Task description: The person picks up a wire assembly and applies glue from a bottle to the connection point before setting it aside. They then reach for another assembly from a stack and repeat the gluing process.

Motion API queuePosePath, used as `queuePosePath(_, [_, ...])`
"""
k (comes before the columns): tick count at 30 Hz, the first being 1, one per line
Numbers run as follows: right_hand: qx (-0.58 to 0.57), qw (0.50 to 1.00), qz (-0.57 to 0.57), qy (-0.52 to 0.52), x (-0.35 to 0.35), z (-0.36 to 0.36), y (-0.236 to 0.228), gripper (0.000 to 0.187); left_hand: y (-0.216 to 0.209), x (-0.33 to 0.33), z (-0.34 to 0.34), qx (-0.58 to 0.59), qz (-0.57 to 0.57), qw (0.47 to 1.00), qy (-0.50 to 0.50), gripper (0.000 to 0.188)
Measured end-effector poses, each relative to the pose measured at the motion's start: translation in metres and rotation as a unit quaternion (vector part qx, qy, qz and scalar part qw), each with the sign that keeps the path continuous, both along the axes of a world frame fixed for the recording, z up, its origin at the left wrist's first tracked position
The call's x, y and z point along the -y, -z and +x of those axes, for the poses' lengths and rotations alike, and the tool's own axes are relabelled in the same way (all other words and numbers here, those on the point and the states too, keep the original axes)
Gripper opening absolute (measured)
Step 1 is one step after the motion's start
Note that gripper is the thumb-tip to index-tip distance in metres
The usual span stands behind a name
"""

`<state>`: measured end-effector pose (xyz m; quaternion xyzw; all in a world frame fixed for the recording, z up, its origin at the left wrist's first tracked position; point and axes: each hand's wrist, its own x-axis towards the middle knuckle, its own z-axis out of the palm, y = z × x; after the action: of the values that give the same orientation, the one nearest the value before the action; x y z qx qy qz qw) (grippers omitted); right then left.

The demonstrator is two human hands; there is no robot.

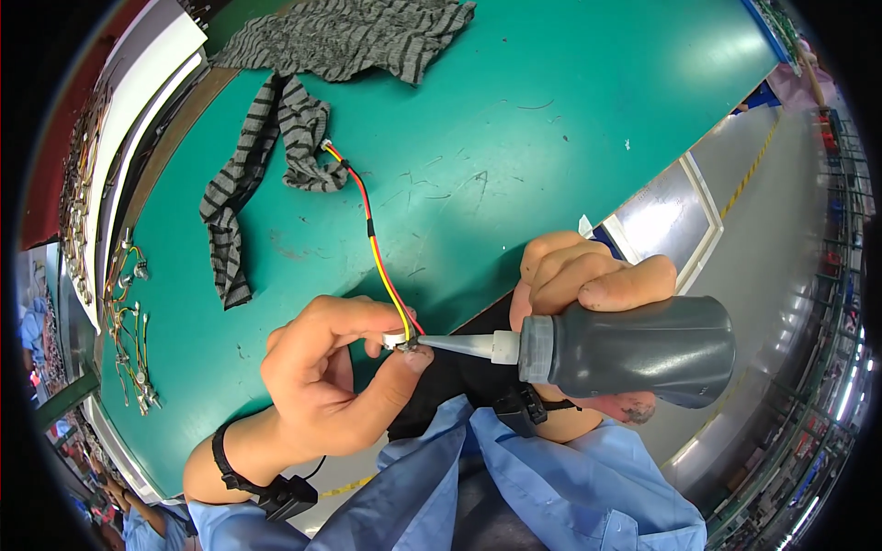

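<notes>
Between the thumb and fingers of my left hand (335, 372) is a small round wired component (395, 341), white on the side facing up. Red and yellow wires (378, 253) run up from it across the table to a small white connector (327, 145), with black bands around them. My right hand (588, 280) is wrapped around a dark grey squeeze bottle (643, 349), tilted onto its side. Its pale tapered nozzle (459, 344) points left, and the tip meets the component beside my left thumb. Whether any liquid comes out is too small to see.
A green table (514, 156) spreads ahead. On it lie a striped grey cloth (358, 41) and a striped strip of fabric (243, 188). Similar wired parts (138, 358) lie at the left edge, beside white racks (138, 119) holding more. A grey aisle (772, 220) runs along the right.
</notes>
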<state>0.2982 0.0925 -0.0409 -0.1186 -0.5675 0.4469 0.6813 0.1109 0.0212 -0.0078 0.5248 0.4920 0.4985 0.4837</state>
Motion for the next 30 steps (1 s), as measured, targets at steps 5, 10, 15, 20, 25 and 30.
queuePosePath(5, [-0.009,1.0,0.002,-0.02,-0.0013,0.0015,0.0016,0.066,-0.0013,0.0006,-0.0008,0.0,-0.004,1.0,0.007,0.029])
queuePosePath(10, [-0.026,0.998,0.007,-0.05,-0.0034,0.0043,0.0037,0.072,-0.0014,-0.0013,-0.0009,0.006,-0.002,1.0,0.002,0.027])
queuePosePath(15, [-0.018,0.999,0.002,-0.033,-0.0044,0.0068,0.0009,0.069,-0.0039,-0.0026,-0.0003,-0.006,0.001,1.0,0.015,0.026])
queuePosePath(20, [-0.002,1.0,-0.006,-0.012,-0.0019,0.0022,-0.0006,0.068,-0.0038,-0.0021,-0.0012,0.0,-0.007,1.0,0.01,0.026])
queuePosePath(25, [-0.043,0.998,0.015,-0.033,-0.0032,0.0035,0.0054,0.07,-0.0042,-0.0011,-0.0005,0.004,-0.008,1.0,0.009,0.025])
queuePosePath(30, [-0.05,0.998,0.013,-0.037,-0.0019,0.0019,0.0051,0.07,-0.0046,-0.0009,-0.0011,0.001,-0.01,1.0,0.006,0.025])
